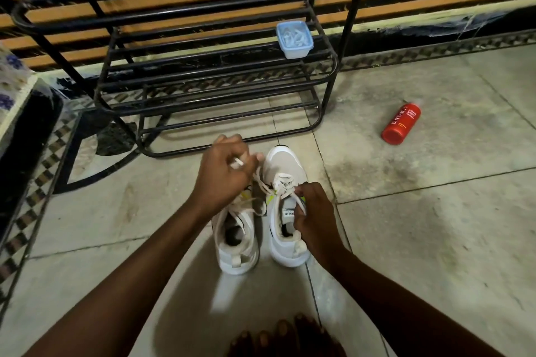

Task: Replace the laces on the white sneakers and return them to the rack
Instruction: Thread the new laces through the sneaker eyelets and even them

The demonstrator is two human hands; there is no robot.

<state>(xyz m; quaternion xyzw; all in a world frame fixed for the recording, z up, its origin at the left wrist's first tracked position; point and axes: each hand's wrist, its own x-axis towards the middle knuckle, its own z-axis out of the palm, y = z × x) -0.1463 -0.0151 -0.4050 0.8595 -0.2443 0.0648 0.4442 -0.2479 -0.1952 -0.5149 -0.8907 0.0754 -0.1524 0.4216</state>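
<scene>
Toes (278, 336) of a bare foot poke in at the bottom, on the tiled floor (420, 240). Just past them two white sneakers stand side by side on the floor, with their fronts pointing at the rack (220, 78). The left sneaker (236, 252) and the right sneaker (282, 159) almost touch.

The left grip (223, 171) is up over the front of the left sneaker. Its fingers are curled tight round a white lace (262, 182), and the lace tip sticks out between them. The lace runs down to the holes of the right sneaker. The right grip (313, 211) sits on the top of the right sneaker, by the tongue, and its fingers pinch the lace there.

The rack is black metal and stands close behind the sneakers. A small blue box (294, 39) sits on one of its shelves. A red bottle (401, 124) lies on its side on the floor, well off to the right.
</scene>
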